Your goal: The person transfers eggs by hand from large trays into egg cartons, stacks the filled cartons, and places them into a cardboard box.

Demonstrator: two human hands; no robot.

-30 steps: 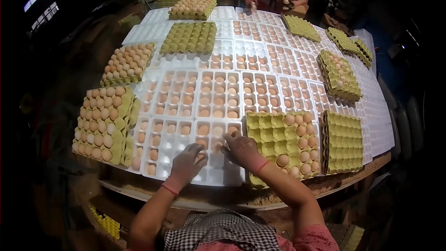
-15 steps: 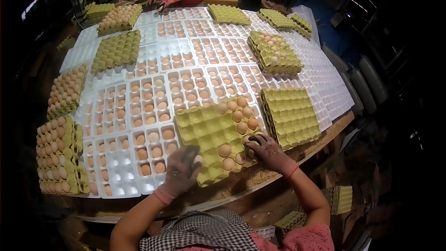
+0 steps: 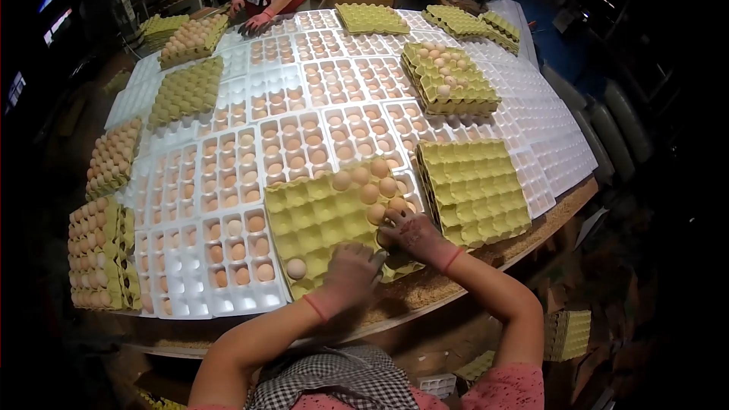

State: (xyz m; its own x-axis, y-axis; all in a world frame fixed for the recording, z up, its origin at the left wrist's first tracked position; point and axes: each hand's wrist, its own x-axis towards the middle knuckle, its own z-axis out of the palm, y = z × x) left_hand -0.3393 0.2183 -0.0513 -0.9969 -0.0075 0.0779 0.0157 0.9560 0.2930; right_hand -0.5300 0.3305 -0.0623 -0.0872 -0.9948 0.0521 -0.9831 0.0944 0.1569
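Observation:
A yellow-green pulp egg tray (image 3: 300, 216) lies at the near edge of the table, tilted over white trays. A cluster of brown eggs (image 3: 370, 193) fills its upper right part, and one pale egg (image 3: 296, 268) sits in the lower left corner. My left hand (image 3: 351, 279), gloved, is over the tray's near part with fingers curled down; what is under them is hidden. My right hand (image 3: 420, 237), also gloved, curls its fingers round an egg at the tray's right side, mostly hidden by the hand, beside other eggs.
White compartment trays (image 3: 304, 144) cover the table, many holding eggs. A stack of pulp trays (image 3: 474, 190) stands to the right, another stack with eggs (image 3: 448, 80) behind it. Egg-filled pulp trays (image 3: 95, 250) line the left edge. A co-worker's gloved hand (image 3: 258, 23) is at the far side.
My left hand has moved right across the tray, leaving a pale egg in the lower left corner. My right hand has shifted slightly left. The near eggs are now covered. The view has shifted slightly.

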